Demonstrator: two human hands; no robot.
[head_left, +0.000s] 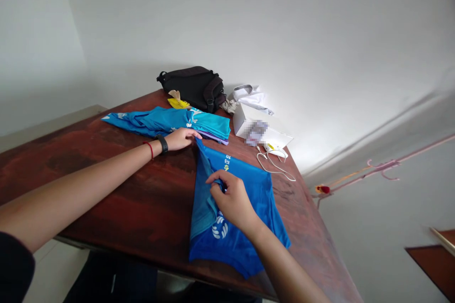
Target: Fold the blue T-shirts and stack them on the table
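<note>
Blue, smooth-looking cloth makes up the garment [254, 203], which is laid at the lower centre of the frame on a reddish-brown table [142, 203]. White marks and a small yellow-green one are seen on it, and a paler blue layer is turned up along its left side. Its upper left corner is pinched by the left hand [179, 139], on whose wrist a dark band [162, 144] and a red cord [150, 150] are worn. The right hand [234, 199] is placed over the middle of the garment, its fingers curled narrowly at the turned edge — whether cloth is gripped there cannot be told.

Beyond the left hand, left of centre, turquoise clothes [152, 120] are heaped, with purple cloth [213, 138] partly covered beneath their right end. Behind them, at upper centre, a black bag [188, 86] and a yellow item [178, 103] are set near the wall. Right of the bag, a white box [245, 120] is seen — partly blurred — with white fabric [250, 98] behind and a white cable [272, 171] looped in front.
</note>
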